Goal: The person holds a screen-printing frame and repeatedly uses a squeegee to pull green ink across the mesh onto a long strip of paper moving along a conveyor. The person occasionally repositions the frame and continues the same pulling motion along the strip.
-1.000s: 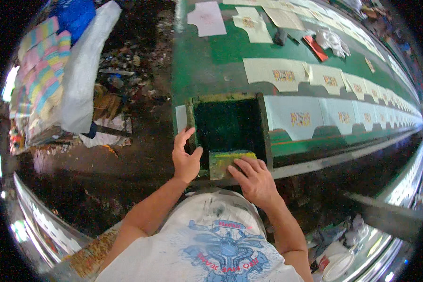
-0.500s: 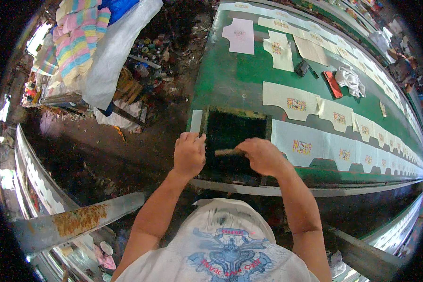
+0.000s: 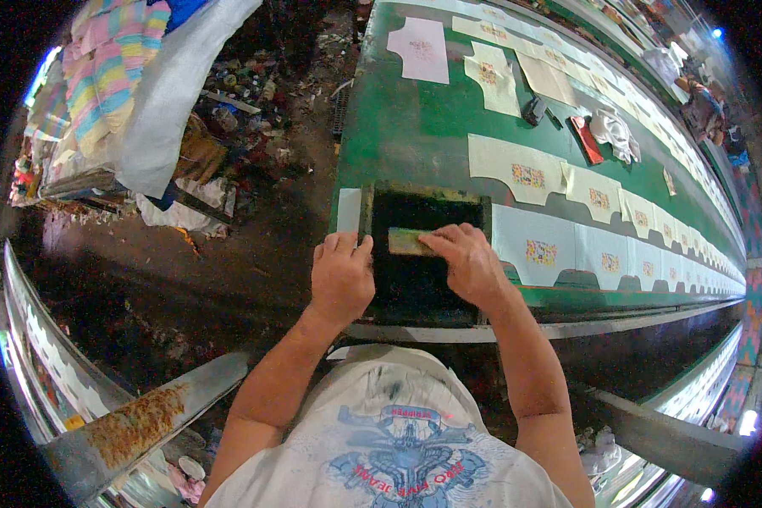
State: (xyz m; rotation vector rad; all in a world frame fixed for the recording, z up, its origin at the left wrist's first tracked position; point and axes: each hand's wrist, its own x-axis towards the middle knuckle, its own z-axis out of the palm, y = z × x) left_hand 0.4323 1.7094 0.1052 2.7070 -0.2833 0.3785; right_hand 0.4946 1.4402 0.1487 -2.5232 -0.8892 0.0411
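A dark screen-printing frame (image 3: 427, 192) lies at the near left end of a long green table (image 3: 415, 140). My left hand (image 3: 342, 275) is closed on the frame's left side bar. In my right hand (image 3: 470, 264) is a squeegee (image 3: 403, 242) with a wooden-looking handle, held over the dark mesh inside the frame; its lower edge is hard to make out. Just right of the frame lies a row of pale blue cut fabric pieces (image 3: 525, 224) with small colourful prints. A sliver of pale fabric (image 3: 349, 207) shows at the frame's left.
Behind that row run printed cream fabric pieces (image 3: 491, 152). Farther back are a pink piece (image 3: 422, 59), a red object (image 3: 586, 140), a white cloth (image 3: 615, 135) and a small black object (image 3: 533, 110). Striped fabric (image 3: 114, 76) is piled far left. A rusty metal beam (image 3: 135, 423) juts in at lower left.
My right hand has moved the squeegee away from me, up the mesh, and its handle now shows more fully. My left hand stays on the frame. The whole view has shifted slightly.
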